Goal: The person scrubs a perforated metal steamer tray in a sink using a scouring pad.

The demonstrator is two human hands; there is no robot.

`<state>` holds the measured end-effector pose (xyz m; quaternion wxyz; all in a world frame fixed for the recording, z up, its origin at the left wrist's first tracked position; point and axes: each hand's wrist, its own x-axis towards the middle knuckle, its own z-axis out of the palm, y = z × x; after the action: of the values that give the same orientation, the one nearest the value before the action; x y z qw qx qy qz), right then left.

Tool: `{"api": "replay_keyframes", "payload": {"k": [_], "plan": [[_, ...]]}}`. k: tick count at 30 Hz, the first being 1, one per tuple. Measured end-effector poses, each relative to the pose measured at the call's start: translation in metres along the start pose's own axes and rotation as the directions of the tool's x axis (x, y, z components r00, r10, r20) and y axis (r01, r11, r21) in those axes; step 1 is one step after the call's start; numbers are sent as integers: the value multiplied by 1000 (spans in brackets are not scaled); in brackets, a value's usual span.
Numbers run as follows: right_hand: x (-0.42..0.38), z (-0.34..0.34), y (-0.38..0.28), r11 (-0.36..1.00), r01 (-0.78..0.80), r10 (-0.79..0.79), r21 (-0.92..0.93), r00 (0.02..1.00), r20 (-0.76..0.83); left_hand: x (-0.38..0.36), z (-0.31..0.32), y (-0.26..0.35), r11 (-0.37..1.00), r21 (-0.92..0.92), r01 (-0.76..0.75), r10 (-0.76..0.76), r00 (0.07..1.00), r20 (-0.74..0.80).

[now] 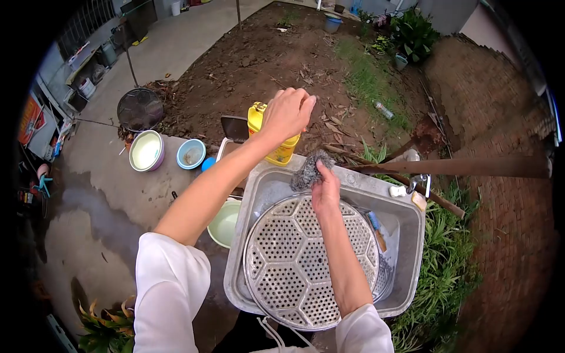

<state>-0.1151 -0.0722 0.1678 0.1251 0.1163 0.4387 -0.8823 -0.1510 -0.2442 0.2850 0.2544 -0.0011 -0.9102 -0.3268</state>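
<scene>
My right hand (327,191) grips a grey, fluffy steel wool scrubber (309,173) between thumb and fingers, over the far rim of the sink. A round perforated metal steamer tray (282,259) lies across the grey sink (415,259), below my right forearm. My left hand (286,115) is raised in front of a yellow plastic container (283,154) behind the sink. Its fingers are curled, and what they hold, if anything, is hidden. The hand and wrist cover part of the container.
A tap (418,179) stands at the sink's right corner, near a sponge (419,201). A blue brush (374,220) lies inside the sink. A pale green basin (225,223) sits left of it. A rusty pole (465,167) crosses at the right.
</scene>
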Motion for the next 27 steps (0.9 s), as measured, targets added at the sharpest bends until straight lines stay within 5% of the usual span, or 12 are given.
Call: {"api": "replay_keyframes", "payload": {"k": [1, 3, 4, 6, 8, 12, 18, 21, 23, 24, 26, 27], "plan": [[10, 10, -6, 1000, 7, -7, -11, 1000, 3, 19, 7, -1, 1000, -10, 1, -1, 1000, -9], [26, 28, -15, 993, -97, 97, 65, 995, 7, 43, 20, -3, 944, 311, 108, -221, 907, 357], [33, 34, -17, 994, -92, 92, 59, 996, 9, 46, 26, -7, 946, 305, 109, -219, 910, 353], [44, 37, -13, 991, -38, 29, -131, 997, -70, 42, 38, -13, 892, 423, 161, -371, 794, 481], [52, 35, -1, 983, -48, 28, -176, 994, -110, 36, 38, -20, 898, 422, 128, -343, 804, 485], [64, 36, 13, 996, -84, 84, 1, 995, 54, 23, 49, -27, 863, 506, 15, -214, 917, 336], [57, 31, 24, 955, -274, 264, 114, 959, 100, 17, 44, -20, 881, 472, 34, -220, 912, 346], [41, 24, 16, 935, -329, 314, 132, 941, 123, 22, 41, -19, 888, 422, 182, -330, 891, 311], [18, 1, 18, 915, -362, 356, 178, 932, 62, 0, 34, -14, 961, 275, -18, 23, 1000, -13], [-1, -13, 18, 908, -368, 369, 201, 929, 31, -11, 31, -12, 952, 229, -206, 258, 939, -228], [-39, -43, 21, 899, -346, 356, 269, 935, 14, -77, 20, 6, 968, -27, -250, 246, 964, -99], [-54, -65, 31, 894, -335, 356, 297, 934, -18, -124, 23, 7, 987, -118, -109, 121, 988, 97]]}}
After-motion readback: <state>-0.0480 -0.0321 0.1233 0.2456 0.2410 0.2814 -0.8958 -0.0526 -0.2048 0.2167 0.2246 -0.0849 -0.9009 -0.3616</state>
